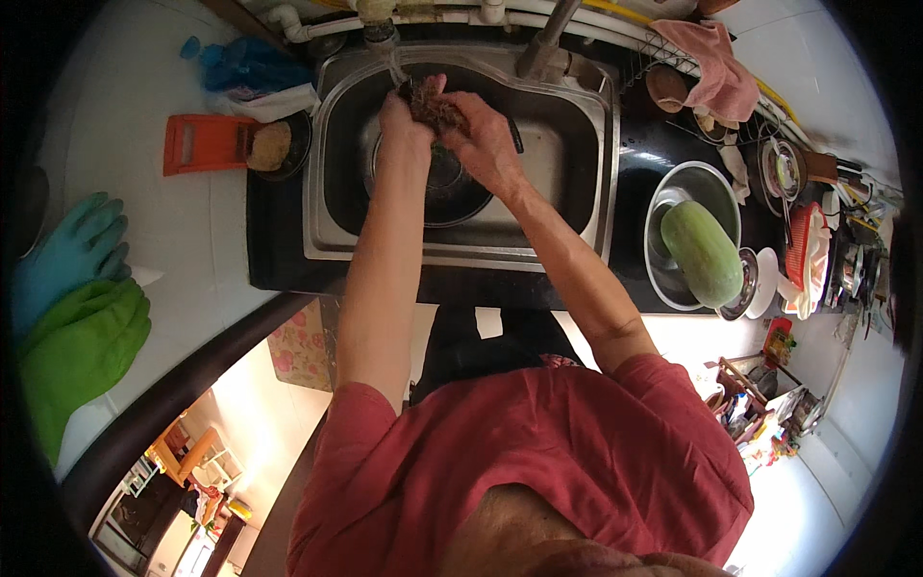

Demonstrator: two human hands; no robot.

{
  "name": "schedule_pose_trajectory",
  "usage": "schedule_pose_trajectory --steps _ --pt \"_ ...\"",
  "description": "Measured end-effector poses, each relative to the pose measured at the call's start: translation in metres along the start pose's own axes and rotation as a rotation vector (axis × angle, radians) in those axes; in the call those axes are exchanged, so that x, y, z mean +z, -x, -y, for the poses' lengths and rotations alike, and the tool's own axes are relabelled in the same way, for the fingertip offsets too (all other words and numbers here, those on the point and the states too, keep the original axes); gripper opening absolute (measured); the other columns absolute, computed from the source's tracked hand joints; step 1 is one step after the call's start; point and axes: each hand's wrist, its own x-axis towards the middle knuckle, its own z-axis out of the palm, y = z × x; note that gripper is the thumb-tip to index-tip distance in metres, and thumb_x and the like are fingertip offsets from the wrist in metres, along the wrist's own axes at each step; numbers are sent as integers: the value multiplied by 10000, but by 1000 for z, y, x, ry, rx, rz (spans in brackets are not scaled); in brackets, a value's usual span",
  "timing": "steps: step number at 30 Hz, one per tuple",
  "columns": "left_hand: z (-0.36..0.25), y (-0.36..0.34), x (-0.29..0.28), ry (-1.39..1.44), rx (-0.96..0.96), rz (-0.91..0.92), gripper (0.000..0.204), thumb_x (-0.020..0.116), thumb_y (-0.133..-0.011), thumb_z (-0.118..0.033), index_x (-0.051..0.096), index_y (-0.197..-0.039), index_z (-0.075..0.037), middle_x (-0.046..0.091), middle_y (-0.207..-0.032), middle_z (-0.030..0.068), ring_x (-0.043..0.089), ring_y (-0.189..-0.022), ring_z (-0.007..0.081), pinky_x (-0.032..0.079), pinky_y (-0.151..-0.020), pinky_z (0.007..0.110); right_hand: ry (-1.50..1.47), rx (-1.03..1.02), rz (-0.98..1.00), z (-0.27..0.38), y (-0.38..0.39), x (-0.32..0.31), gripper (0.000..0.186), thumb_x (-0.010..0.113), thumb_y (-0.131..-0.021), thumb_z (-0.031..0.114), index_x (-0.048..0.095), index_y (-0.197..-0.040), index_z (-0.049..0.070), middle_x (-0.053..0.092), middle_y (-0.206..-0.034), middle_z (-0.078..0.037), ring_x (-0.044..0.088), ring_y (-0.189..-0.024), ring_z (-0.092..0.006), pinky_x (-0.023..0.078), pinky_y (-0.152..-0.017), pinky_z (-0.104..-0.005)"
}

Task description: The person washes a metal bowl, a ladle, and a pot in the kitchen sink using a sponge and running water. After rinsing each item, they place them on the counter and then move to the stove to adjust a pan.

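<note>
Holding brown clump [438, 112]: left hand [396, 115], right hand [486, 139].

Head camera looks down on the sink [481, 255]

The left of two head-worn fisheyes sits high on the sink's near side, facing steeply down. It is close: the sink shows end to end, the wearer's red shirt [519, 433] looms below it, white walls [187, 216] curve either side.

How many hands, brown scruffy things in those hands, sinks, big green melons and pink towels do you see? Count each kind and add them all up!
Hands: 2 (left hand, right hand)
Brown scruffy thing: 1
Sink: 1
Big green melon: 1
Pink towel: 1
Total: 6
</note>
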Motion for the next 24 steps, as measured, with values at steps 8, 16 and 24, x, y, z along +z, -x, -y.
schedule_pose_trajectory --steps 8,16,24 --pt "-2 10 19 -257 112 22 461 282 -1016 -396 290 -1381 -115 574 -1110 168 623 -1022 297 437 -943 568 80 169 -348 -7 22 -89 382 537 -793 -72 562 -1163 23 542 -1245 -153 539 -1146 -254 431 -965 -329" --pt "12 97 -58 -381 -30 -44 267 529 -904 -66 456 -1137 42 582 -883 182 599 -737 225 450 -961 554 116 299 -363 -75 15 -133 309 566 -823 53 570 -1125 -14 623 -1098 -127 579 -992 -172 450 -873 -297" --pt "-6 175 -115 -705 -106 85 187 577 -908 -119 566 -1055 -5 584 -803 75 546 -558 130 501 -937 428 -211 368 -296 -59 18 -127 327 532 -829 59 567 -1147 -6 627 -989 -62 570 -881 -116 470 -799 -261"
